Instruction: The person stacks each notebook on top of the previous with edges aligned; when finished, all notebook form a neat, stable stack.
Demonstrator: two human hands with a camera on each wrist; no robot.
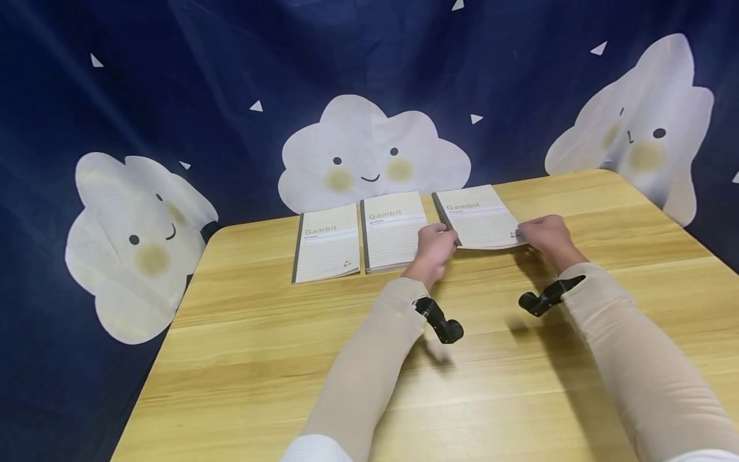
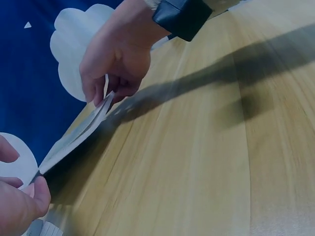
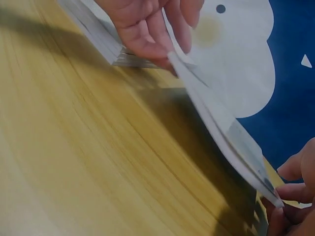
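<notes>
Both hands hold a pale "Gambit" notebook (image 1: 479,218) with a dark spine strip at the right end of a row. My left hand (image 1: 435,251) pinches its near left corner, by the spine. At the near right corner my right hand (image 1: 547,239) grips it between thumb and fingers. In the right wrist view the near edge of this notebook (image 3: 221,135) is raised off the table, with a shadow beneath. To its left lie a thicker "Gambit" notebook or stack (image 1: 392,231), close to my left hand, and a thinner "Gambit" notebook (image 1: 327,249).
The wooden table (image 1: 260,359) reaches back to a dark blue curtain (image 1: 231,51) printed with white smiling clouds. Black wrist cameras on both sleeves hang over the tabletop. The notebooks lie near the table's far edge.
</notes>
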